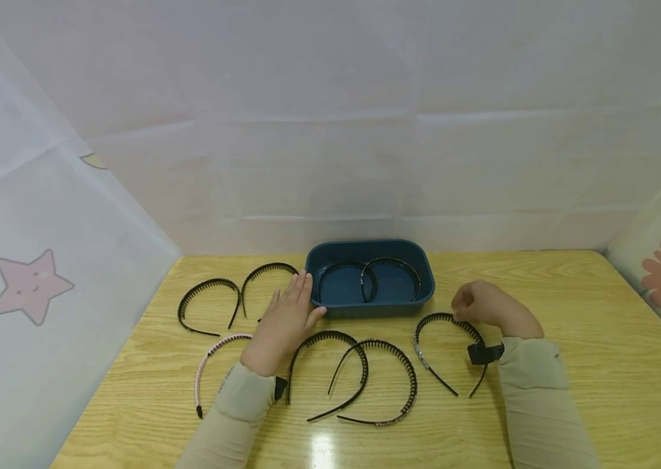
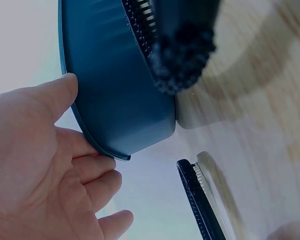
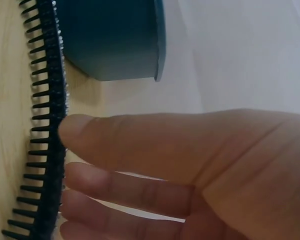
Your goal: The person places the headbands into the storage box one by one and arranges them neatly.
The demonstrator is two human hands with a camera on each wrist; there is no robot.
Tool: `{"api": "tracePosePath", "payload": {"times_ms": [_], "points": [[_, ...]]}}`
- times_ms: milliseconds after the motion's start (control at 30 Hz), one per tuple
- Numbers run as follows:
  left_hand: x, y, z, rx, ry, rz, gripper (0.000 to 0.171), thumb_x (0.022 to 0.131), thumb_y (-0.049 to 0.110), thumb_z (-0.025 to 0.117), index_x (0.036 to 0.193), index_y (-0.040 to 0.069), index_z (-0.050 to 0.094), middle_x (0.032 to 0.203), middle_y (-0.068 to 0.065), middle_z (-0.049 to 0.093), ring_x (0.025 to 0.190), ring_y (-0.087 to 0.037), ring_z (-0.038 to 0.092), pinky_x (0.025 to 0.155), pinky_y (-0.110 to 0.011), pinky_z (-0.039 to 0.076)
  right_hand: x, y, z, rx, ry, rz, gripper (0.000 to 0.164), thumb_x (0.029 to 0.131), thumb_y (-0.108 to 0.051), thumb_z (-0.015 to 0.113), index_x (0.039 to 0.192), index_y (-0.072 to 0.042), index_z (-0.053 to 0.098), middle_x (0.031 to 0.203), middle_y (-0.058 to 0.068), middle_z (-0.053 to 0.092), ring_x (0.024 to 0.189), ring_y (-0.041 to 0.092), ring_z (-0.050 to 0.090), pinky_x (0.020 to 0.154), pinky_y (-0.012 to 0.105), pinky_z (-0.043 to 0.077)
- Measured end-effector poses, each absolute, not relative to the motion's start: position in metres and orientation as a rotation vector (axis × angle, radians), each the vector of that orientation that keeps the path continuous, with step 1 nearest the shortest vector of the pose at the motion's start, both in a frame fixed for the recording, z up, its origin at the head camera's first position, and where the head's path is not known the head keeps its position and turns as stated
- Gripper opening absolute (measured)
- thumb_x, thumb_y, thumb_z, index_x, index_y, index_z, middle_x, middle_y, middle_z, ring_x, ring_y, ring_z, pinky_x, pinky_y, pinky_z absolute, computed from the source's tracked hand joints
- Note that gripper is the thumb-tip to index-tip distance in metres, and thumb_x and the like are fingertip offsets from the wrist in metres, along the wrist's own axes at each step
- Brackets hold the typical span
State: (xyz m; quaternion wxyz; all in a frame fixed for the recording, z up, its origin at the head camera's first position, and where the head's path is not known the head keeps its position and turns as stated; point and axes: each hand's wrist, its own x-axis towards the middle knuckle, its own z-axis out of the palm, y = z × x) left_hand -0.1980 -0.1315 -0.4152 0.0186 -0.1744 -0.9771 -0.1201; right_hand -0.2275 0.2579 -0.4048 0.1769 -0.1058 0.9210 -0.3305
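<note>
My left hand (image 1: 286,322) rests against the left end of a dark blue plastic bin (image 1: 371,312), fingers extended along it. In the left wrist view, the thumb touches the bin's rim (image 2: 66,62) and the fingertips lie right by its corner. My right hand (image 1: 491,306) is at the top of a black toothed headband (image 1: 418,345) with silvery decoration. The right wrist view shows the thumb and fingertips against that headband's outer edge (image 3: 55,100), with a gap between thumb and fingers. Inside the bin lie two overlapping black headbands (image 1: 392,258).
Two black headbands (image 1: 207,283) lie at the table's back left. A pink headband (image 1: 197,384) is partly hidden by the left arm. Two overlapping headbands (image 1: 412,384) lie in front of the bin. White sheeting (image 1: 319,163) hangs behind the wooden table (image 1: 577,312).
</note>
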Motion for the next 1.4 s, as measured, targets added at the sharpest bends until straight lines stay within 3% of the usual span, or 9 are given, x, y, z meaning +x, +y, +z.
{"api": "tracePosePath", "payload": {"times_ms": [567,1100,1400], "points": [[-0.199,-0.133,-0.416,-0.555,-3.039,-0.338,0.075,0.107,0.044,0.048,0.16,-0.002,0.021,0.166,-0.02,0.017,0.154,-0.034,0.018,0.12,-0.062,0.019,-0.226,0.255,-0.407,-0.33,2.558,-0.889,0.007,0.086,0.002,0.073,0.092,0.005,0.069,0.081,0.008,0.064,0.069,0.02,0.056,0.062,0.034,0.051],[-0.199,-0.132,-0.415,-0.547,-3.037,-0.338,0.075,0.107,0.044,0.049,0.16,-0.002,0.021,0.166,-0.02,0.017,0.154,-0.033,0.019,0.12,-0.061,0.021,-0.223,0.259,-0.398,-0.357,2.495,-1.007,0.004,0.092,0.001,0.068,0.094,0.004,0.068,0.069,0.004,0.059,0.065,0.018,0.055,0.063,0.034,0.052],[-0.198,-0.134,-0.416,-0.544,-3.06,-0.332,0.075,0.108,0.044,0.047,0.161,0.0,0.019,0.167,-0.019,0.015,0.154,-0.032,0.015,0.121,-0.06,0.018,-0.219,0.259,-0.385,-0.369,2.41,-1.108,0.009,0.094,-0.001,0.067,0.1,0.007,0.067,0.076,0.008,0.065,0.069,0.02,0.062,0.068,0.036,0.057]]}}
